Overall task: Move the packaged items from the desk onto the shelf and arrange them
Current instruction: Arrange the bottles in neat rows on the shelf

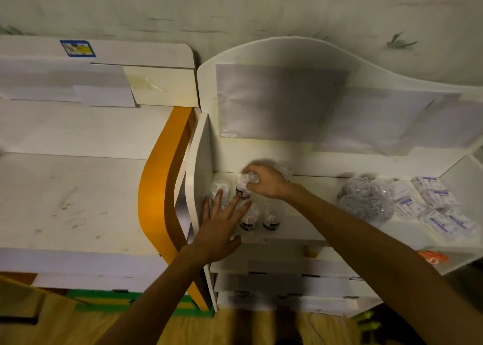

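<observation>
On the white shelf (pixel 308 185) stand several small plastic-wrapped bottles with dark labels. My right hand (pixel 266 181) grips the top of one wrapped bottle (pixel 244 185) near the shelf's left end. My left hand (pixel 222 227) lies with fingers spread and straight, its fingertips touching another wrapped bottle (pixel 219 190) by the left side wall. Two more bottles (pixel 249 218) (pixel 271 218) stand at the front edge. Another wrapped item (pixel 285 170) sits behind my right hand, partly hidden.
A clear bag of round items (pixel 366 201) and several white-and-blue packets (pixel 433 206) lie at the shelf's right. The white desk (pixel 73 201) with an orange curved side (pixel 154 203) stands left. An orange object (pixel 432 258) sits on a lower level.
</observation>
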The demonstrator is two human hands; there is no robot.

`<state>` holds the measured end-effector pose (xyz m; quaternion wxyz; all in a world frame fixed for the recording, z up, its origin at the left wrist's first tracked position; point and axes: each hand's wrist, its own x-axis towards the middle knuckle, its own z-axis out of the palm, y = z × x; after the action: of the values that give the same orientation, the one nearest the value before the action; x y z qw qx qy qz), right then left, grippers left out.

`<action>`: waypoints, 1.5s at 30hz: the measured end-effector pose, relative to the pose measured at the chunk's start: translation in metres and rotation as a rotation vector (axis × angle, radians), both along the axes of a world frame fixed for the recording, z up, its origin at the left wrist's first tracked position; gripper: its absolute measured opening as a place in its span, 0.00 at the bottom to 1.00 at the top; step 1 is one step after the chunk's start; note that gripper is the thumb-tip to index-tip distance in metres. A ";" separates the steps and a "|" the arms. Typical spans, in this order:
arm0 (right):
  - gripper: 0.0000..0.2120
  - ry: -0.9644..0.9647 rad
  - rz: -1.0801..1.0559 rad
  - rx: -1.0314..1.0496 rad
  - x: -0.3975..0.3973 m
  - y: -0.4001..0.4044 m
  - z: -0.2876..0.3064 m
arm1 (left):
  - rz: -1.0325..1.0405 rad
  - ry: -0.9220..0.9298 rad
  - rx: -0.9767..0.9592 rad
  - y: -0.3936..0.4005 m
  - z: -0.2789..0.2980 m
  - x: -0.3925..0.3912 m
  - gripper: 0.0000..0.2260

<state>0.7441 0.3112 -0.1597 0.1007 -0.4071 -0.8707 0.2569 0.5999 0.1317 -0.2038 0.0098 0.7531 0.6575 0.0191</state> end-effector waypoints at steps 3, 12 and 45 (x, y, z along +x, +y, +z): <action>0.31 0.047 -0.093 0.015 0.001 -0.006 -0.003 | 0.008 -0.011 -0.010 -0.001 -0.001 0.001 0.42; 0.29 0.041 0.001 -0.112 -0.002 -0.010 -0.002 | 0.003 -0.040 -0.019 0.000 0.000 0.001 0.43; 0.32 0.063 -0.380 -0.048 0.068 0.027 -0.014 | 0.034 -0.038 -0.013 0.001 0.000 0.002 0.43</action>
<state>0.8122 0.3382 -0.1735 0.1650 -0.5581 -0.7683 0.2664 0.6019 0.1325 -0.2039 0.0267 0.7412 0.6701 0.0291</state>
